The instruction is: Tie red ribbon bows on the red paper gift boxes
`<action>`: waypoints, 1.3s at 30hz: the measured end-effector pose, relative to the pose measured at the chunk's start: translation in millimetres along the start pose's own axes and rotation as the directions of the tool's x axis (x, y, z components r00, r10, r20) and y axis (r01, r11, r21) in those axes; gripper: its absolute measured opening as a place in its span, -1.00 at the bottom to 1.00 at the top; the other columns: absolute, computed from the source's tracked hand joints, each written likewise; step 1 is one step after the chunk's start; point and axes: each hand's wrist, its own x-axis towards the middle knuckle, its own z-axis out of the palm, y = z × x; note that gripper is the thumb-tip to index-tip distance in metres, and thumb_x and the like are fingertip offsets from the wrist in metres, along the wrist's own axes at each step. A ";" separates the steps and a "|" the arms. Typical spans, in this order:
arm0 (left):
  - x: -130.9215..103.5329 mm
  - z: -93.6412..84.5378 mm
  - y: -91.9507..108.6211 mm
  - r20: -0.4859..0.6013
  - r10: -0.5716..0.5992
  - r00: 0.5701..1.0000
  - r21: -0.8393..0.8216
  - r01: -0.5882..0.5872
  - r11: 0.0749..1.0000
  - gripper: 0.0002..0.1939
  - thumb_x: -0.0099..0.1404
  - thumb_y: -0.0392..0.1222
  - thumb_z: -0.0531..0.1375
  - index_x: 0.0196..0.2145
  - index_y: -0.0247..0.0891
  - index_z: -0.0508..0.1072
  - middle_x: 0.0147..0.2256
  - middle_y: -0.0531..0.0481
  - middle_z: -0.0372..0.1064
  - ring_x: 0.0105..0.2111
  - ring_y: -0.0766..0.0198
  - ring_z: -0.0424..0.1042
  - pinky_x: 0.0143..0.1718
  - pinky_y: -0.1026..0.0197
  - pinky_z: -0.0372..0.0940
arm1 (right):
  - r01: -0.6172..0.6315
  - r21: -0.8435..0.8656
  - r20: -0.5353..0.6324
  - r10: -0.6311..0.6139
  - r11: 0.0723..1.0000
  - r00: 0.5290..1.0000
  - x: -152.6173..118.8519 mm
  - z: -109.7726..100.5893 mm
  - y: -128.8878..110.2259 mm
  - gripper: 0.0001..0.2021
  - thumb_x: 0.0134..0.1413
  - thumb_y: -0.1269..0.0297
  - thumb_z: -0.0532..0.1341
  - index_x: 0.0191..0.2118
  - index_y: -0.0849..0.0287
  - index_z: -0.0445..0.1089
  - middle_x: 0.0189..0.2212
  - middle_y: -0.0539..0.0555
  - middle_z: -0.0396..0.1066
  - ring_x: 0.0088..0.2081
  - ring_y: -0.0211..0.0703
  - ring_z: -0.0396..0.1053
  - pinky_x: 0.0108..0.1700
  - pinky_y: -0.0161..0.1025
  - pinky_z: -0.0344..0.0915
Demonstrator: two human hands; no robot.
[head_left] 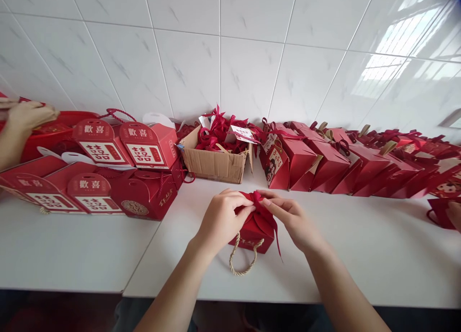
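Note:
A small red gift box (257,231) stands on the white table in front of me, its twisted cream rope handle (243,273) hanging down on the near side. On its top is a red ribbon bow (257,200), with one tail trailing off to the right. My left hand (226,216) pinches the bow from the left, thumb and fingers closed on the ribbon. From the right, my right hand (290,219) has its thumb and fingers closed on the other side of the bow. The fingers cover part of the box's top.
Behind the box is a cardboard carton (216,166) of red ribbons. Stacked red boxes (95,192) stand left, and a long row of red boxes (302,159) runs right along the tiled wall. Other people's hands show at far left (29,118) and far right (455,214).

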 end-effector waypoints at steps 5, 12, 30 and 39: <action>-1.0 -8.2 4.1 0.103 -0.066 0.992 -0.041 0.070 0.997 -0.87 0.24 -0.32 0.16 -0.39 -0.20 0.51 -0.37 0.06 0.47 -0.32 0.28 0.41 -0.24 0.24 0.29 | 0.031 -0.145 -0.099 -0.046 0.989 0.994 2.3 -2.6 3.2 -0.70 0.16 0.01 0.14 -0.21 0.12 0.43 -0.12 0.09 0.44 -0.05 -0.08 0.35 -0.08 -0.20 0.30; -3.1 -14.7 8.4 0.153 -0.111 0.982 -0.020 0.115 0.993 -0.89 0.22 -0.33 0.11 -0.40 -0.21 0.43 -0.40 0.09 0.40 -0.34 0.32 0.35 -0.29 0.27 0.23 | 0.152 -0.443 -0.097 -0.216 0.884 0.972 6.4 -5.9 6.1 -0.75 0.12 0.22 0.16 -0.09 0.12 0.38 -0.21 0.07 0.46 -0.20 -0.14 0.37 -0.20 -0.21 0.33; -2.5 -13.7 9.4 0.175 -0.051 0.983 -0.114 0.072 0.991 -0.84 0.23 -0.40 0.04 -0.36 -0.23 0.39 -0.34 0.06 0.38 -0.28 0.32 0.34 -0.23 0.28 0.22 | 0.279 -0.670 0.415 0.034 0.688 0.909 20.1 -38.6 -70.3 -0.72 0.14 0.18 0.15 -0.06 0.16 0.36 -0.14 0.12 0.43 -0.20 -0.17 0.40 -0.20 -0.25 0.35; -1.6 -16.2 6.6 0.230 -0.145 0.962 -0.224 0.197 0.954 -0.81 0.21 -0.40 0.05 -0.22 -0.18 0.24 -0.35 0.10 0.32 -0.31 0.35 0.33 -0.23 0.27 0.19 | 0.449 -0.485 0.720 0.051 0.750 0.692 49.3 -27.5 -79.7 -0.86 0.15 0.38 0.14 -0.20 0.22 0.40 -0.31 0.04 0.44 -0.32 -0.27 0.38 -0.25 -0.32 0.31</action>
